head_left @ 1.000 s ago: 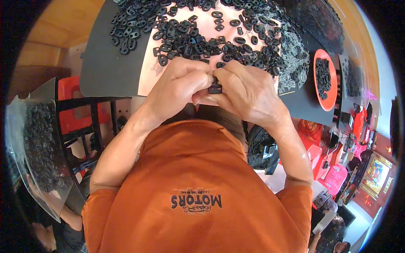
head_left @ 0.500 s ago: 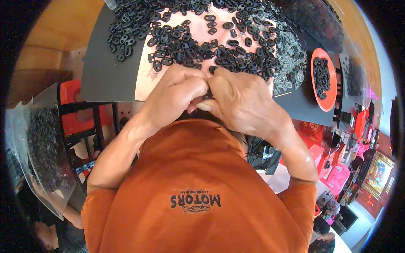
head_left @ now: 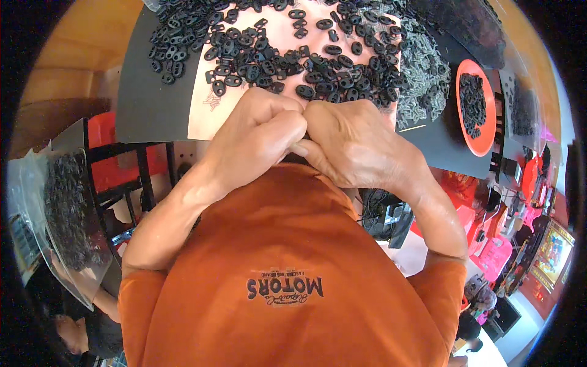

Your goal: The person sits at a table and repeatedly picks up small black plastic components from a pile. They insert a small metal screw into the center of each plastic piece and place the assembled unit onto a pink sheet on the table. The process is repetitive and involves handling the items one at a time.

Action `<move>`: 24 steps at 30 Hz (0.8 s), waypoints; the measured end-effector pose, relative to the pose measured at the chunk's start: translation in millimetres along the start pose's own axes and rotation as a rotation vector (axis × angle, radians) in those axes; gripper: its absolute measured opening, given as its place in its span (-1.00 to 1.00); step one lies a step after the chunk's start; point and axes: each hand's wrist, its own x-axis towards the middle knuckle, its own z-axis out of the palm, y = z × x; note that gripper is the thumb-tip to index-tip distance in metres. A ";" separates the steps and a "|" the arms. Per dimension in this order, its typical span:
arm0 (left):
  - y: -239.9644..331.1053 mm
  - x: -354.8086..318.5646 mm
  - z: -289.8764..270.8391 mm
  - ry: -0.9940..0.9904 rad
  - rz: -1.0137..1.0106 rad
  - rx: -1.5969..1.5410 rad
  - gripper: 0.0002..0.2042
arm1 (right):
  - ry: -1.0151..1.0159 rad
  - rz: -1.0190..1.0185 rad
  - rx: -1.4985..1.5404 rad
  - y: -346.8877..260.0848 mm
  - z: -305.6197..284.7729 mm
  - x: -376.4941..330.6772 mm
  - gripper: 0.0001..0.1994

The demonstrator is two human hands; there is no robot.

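Observation:
My left hand (head_left: 260, 131) and my right hand (head_left: 354, 144) are curled and pressed knuckle to knuckle at the near edge of the table, just above my orange shirt (head_left: 293, 257). Their fingertips pinch together around something small that the fingers hide. Right behind the hands, several small black oval plastic pieces (head_left: 293, 49) with holes lie spread over a pale pink sheet (head_left: 205, 119) on a dark mat (head_left: 147, 104).
A heap of thinner dark parts (head_left: 422, 73) lies right of the sheet. An orange plate (head_left: 484, 144) with more black pieces stands at the far right. A clear bag of black pieces (head_left: 64, 208) and a red crate (head_left: 104, 131) sit at the left below the table.
A small black piece showed between my fingertips a second ago; the hands have closed tighter over it and it is hidden. The table has slid slightly up in view.

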 end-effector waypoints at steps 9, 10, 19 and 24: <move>4.8 0.5 -0.9 -0.004 -0.066 0.007 -0.72 | 0.005 0.040 -0.046 0.4 1.9 1.6 -0.67; 4.8 1.0 -1.6 -0.002 -0.072 0.007 -0.72 | -0.007 0.056 -0.074 -0.2 1.2 2.3 -0.62; -2.8 7.1 -7.3 0.007 -0.096 -0.065 -0.73 | 0.042 -0.075 -0.185 -1.8 -5.4 3.5 -0.70; 2.5 1.3 -4.3 -0.029 -0.131 0.003 -0.71 | -0.072 -0.010 -0.120 -2.5 -0.2 2.3 -0.65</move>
